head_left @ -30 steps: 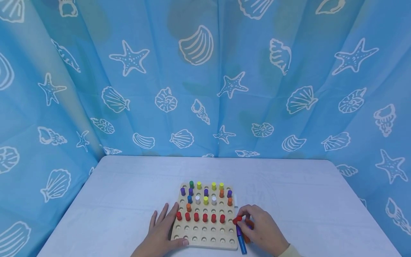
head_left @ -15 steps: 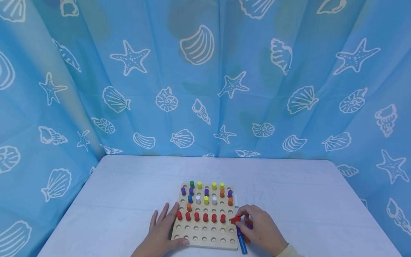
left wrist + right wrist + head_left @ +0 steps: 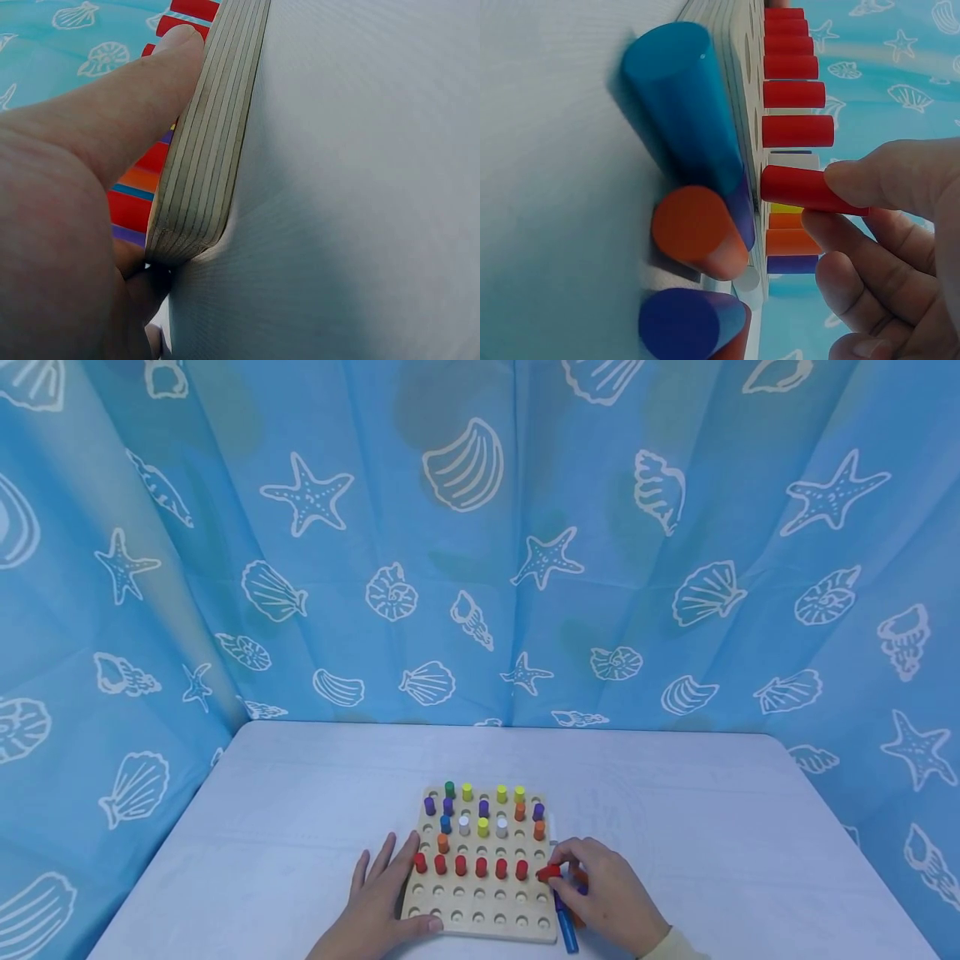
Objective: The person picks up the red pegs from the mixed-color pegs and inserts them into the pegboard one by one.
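Observation:
A pale wooden pegboard [image 3: 489,907] lies on the table, with several coloured pegs upright in its holes. Its left edge is touched by my left hand [image 3: 375,906], fingers spread and fairly straight; the thumb [image 3: 161,79] lies over the front rim. Between right thumb and fingers I pinch a red peg [image 3: 549,872], at the right end of the row of red pegs [image 3: 481,867]. In the right wrist view the held peg [image 3: 799,187] is slightly tilted, its end at the board's face; whether it enters the hole is unclear. My right hand [image 3: 613,893] hovers beside the board's right edge.
Loose pegs lie along the board's right side: a blue peg [image 3: 679,97], an orange peg [image 3: 694,225] and a purple peg [image 3: 682,322] among them, partly under my right hand. A white peg [image 3: 552,831] lies farther back. A blue shell-patterned curtain [image 3: 480,568] hangs behind the table.
My right hand has brought the red peg slightly left, from beside the board's edge to over the end hole of the red row. The left hand stays on the board.

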A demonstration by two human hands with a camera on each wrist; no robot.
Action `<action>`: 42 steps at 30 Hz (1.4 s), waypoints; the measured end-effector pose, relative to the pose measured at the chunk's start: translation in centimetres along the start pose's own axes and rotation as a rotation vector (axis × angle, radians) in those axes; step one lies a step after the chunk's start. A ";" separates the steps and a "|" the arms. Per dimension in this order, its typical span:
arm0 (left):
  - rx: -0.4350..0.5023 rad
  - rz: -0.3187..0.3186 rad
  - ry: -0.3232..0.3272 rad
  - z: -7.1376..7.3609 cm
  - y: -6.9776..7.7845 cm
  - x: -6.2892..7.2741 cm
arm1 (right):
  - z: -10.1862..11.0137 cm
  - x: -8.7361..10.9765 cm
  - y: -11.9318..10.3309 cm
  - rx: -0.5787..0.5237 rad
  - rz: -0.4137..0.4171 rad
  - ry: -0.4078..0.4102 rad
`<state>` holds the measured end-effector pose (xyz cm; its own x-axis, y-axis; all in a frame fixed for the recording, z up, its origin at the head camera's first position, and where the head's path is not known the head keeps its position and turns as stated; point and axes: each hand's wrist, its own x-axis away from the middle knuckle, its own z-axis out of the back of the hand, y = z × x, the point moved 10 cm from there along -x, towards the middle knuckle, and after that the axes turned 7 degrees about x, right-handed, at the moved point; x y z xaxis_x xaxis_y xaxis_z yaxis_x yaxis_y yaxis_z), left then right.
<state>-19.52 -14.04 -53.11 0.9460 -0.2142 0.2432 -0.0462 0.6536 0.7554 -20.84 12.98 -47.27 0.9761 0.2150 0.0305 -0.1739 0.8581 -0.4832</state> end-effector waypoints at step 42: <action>0.000 -0.004 0.000 -0.1 -0.4 -0.3 | -0.7 -0.6 -1.2 0.031 0.123 -0.071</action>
<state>-19.72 -14.14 -53.51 0.9462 -0.2169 0.2403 -0.0425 0.6526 0.7565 -21.11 11.48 -47.30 0.9359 0.3506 0.0353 -0.2963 0.8373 -0.4595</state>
